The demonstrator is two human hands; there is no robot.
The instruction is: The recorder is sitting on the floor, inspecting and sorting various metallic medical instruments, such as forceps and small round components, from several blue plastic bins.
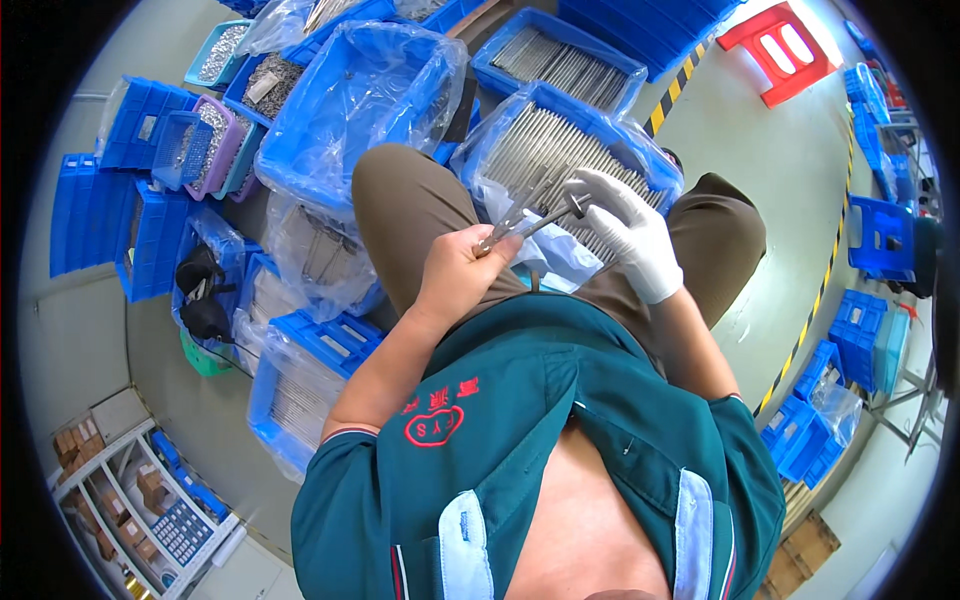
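My bare left hand (462,268) is closed round several thin metal rods (519,214), which fan out up and to the right over my lap. One of them is darker and ends in a dark round head (578,206). At that head is my right hand (632,240) in a white glove, its thumb and fingers curved about the rod's end. Just beyond both hands, between my knees, stands a blue bin (655,160) lined with clear plastic. Rows of silvery rods (560,140) lie in it. Crumpled whitish plastic (560,255) hangs beneath the held rods.
A plastic-lined blue bin (290,150) stands ahead on the left, and another bin of rods (625,85) farther off. Small baskets of metal parts (205,150) are stacked at the left. A red plastic stool (780,50) is at the far right, past yellow-black floor tape (675,95).
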